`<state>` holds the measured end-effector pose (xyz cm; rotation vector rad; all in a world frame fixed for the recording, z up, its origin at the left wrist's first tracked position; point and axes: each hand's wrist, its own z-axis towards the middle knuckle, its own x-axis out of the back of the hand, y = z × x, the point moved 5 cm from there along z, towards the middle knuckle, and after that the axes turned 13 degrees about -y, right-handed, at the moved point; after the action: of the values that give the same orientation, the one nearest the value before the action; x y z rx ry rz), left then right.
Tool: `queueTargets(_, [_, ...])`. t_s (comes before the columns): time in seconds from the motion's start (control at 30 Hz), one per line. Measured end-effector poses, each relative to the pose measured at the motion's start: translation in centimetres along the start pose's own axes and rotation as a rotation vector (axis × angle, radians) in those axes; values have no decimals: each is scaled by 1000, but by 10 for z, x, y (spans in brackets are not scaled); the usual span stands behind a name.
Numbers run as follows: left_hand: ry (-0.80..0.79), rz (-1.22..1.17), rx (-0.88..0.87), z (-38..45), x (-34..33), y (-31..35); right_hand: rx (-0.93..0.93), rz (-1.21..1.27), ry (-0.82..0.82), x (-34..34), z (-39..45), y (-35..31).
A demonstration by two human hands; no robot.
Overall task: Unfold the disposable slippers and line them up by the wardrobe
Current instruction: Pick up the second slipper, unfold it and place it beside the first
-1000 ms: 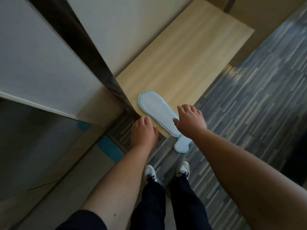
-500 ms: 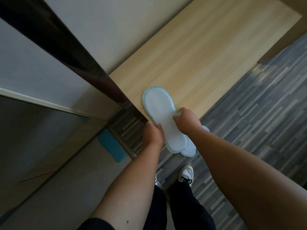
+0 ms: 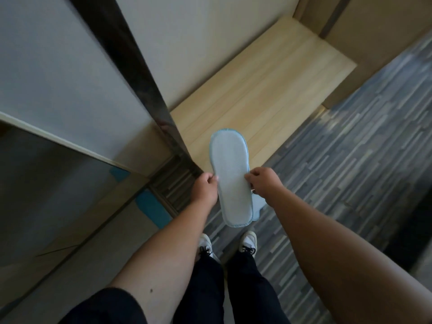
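You hold the slippers point(image 3: 230, 181) in the air with both hands, sole side up toward you, toe end pointing away over the near corner of the wooden shelf point(image 3: 268, 90). Your left hand point(image 3: 205, 187) pinches the left edge about midway along the sole, fingers curled shut on it. Your right hand point(image 3: 263, 183) grips the right edge at the same level, thumb on top and fingers tucked under. The top slipper is pale with a light blue stitched rim. A second piece of the same pale blue fabric shows below your right hand, behind the heel end; you cannot tell from here whether it is the other slipper or a folded flap. The heel end hangs above the striped grey carpet point(image 3: 350, 171), just ahead of your white shoes point(image 3: 249, 242). To your left stands the wardrobe point(image 3: 58, 78), its dark frame edge point(image 3: 140, 78) running down to meet the shelf corner near your left hand.
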<state>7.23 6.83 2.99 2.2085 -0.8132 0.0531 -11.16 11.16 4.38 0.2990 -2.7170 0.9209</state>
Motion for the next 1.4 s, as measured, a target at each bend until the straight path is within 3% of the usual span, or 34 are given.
queueTargets(0.23, [55,-53,-4,-64,24,-5,73,-145,26,-21,-61,-28])
queueTargets(0.5, [294,-135,72,-130,84,-59,215,-377,-177,-92,-85,-74])
queueTargets(0.87, [564,-321,125,-228,195,-192,362,-631,-408,-281,-133,-121])
queueTargets(1.03, [562,-346,119,-266,240,-271,338,-661,-426,-372,-163,-111])
queueTargets(1.4, [554,-289,90,-337,341,-430,294,-446,-389,-560,-223,-77])
